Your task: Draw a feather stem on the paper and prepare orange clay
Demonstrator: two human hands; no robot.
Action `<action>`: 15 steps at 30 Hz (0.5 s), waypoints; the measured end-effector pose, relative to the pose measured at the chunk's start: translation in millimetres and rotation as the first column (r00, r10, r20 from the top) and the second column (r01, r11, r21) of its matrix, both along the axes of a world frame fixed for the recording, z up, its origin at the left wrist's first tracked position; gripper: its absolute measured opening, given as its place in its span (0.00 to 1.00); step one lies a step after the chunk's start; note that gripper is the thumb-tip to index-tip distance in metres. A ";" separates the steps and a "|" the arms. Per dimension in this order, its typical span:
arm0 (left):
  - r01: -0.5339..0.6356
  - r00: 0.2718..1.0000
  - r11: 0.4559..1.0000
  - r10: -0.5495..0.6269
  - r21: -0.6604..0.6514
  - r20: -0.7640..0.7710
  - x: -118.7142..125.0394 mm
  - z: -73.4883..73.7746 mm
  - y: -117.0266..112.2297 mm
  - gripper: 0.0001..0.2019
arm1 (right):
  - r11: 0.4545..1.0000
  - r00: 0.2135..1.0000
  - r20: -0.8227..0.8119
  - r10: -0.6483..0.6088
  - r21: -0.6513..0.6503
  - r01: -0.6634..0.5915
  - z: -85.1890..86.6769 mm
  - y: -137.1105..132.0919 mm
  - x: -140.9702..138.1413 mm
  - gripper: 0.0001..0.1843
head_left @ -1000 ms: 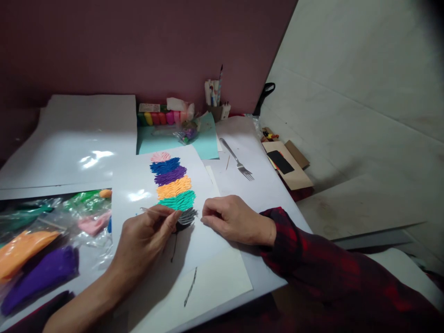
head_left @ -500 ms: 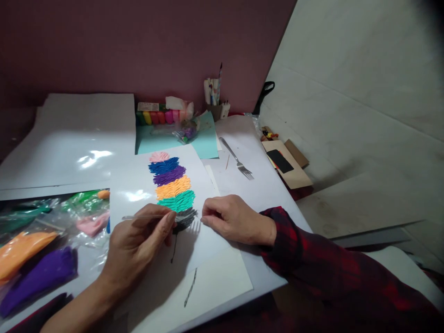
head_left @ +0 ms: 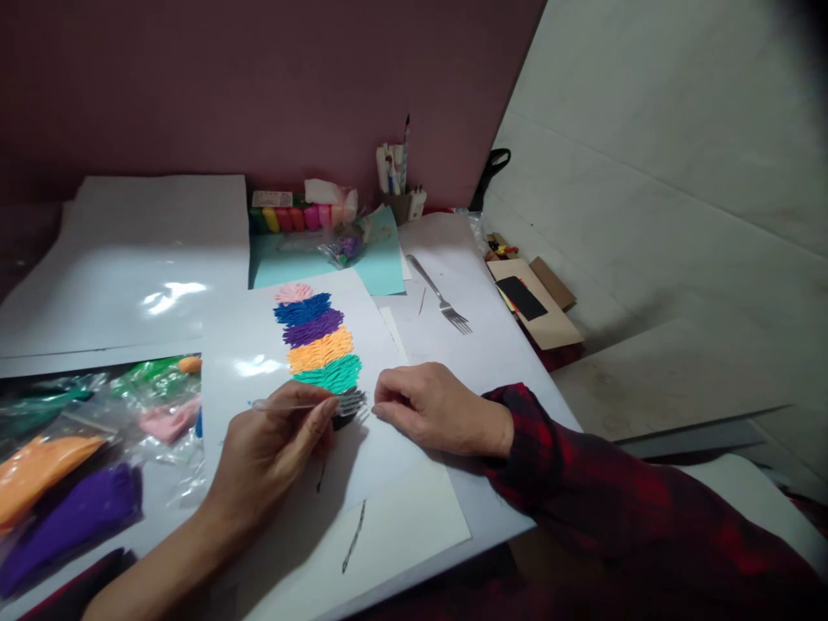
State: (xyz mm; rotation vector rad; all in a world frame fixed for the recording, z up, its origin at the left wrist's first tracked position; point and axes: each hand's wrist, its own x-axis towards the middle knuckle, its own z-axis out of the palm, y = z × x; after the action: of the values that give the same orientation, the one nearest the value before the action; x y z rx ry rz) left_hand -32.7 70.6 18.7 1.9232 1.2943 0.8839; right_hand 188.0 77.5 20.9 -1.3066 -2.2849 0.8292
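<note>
Evidently, a clear fork (head_left: 351, 402) is held in the left hand (head_left: 268, 444), pinched narrowly between thumb and fingers, with its tines laid over the dark clay band (head_left: 346, 421) at the near end of a striped clay figure (head_left: 316, 335). The figure is carried by a white sheet (head_left: 239, 323), set around the middle of the worktop (head_left: 453, 250) and well back from its near edge. The right hand (head_left: 433, 410) is rested at the sheet's right side, fingers curled in; whether anything is gripped there cannot be told.

The fork looks to be light plastic, fairly stiff but slick and perhaps brittle at the tines, so it is best taken by the handle close to the neck, with little force. The clay is judged soft and easily dented, so the sheet is better steadied by its bare margin.

Compared with half a second ago, the left hand and fork have been shifted slightly toward the worktop's right edge. The right hand has been kept practically in place.
</note>
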 end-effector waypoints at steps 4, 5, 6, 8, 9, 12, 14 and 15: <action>0.020 0.999 0.999 -0.019 0.025 -0.050 1.1 -2.0 1.9 0.12 | 1.000 1.000 0.006 -0.001 0.001 0.001 -0.4 0.1 0.6 0.05; 0.023 0.998 0.999 -0.021 0.029 -0.053 1.5 -2.0 2.3 0.13 | 1.000 1.000 0.005 0.001 0.001 -0.001 -0.5 0.1 0.7 0.05; 0.027 0.998 0.999 -0.025 0.033 -0.056 1.8 -2.0 2.7 0.13 | 1.000 1.000 0.003 0.003 0.001 -0.003 -0.6 0.1 0.8 0.05; 0.044 0.997 0.998 -0.040 0.044 -0.071 2.2 -1.8 3.3 0.15 | 1.000 1.000 -0.001 0.004 0.006 -0.004 -0.9 0.0 0.8 0.06; 0.052 0.996 0.997 -0.047 0.052 -0.081 2.2 -1.7 3.5 0.17 | 1.000 1.000 -0.002 0.004 0.011 -0.004 -1.1 0.0 0.7 0.06; 0.056 0.994 0.996 -0.049 0.066 -0.102 2.2 -1.8 3.3 0.19 | 1.000 1.000 -0.006 0.003 0.018 -0.003 -1.6 -0.1 0.5 0.06; 0.049 0.993 0.997 -0.042 0.065 -0.106 2.3 -1.8 3.1 0.17 | 1.000 1.000 -0.009 0.005 0.018 -0.005 -1.8 -0.1 0.4 0.06; 0.048 0.993 0.997 -0.041 0.067 -0.110 2.5 -1.7 3.1 0.17 | 1.000 1.000 -0.010 0.006 0.019 -0.006 -1.9 -0.1 0.5 0.06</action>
State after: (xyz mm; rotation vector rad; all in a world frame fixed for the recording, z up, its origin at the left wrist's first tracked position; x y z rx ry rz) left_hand -30.2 73.6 17.0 2.0720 1.2926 0.8219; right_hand 188.5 77.4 19.0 -1.2859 -2.2845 0.8119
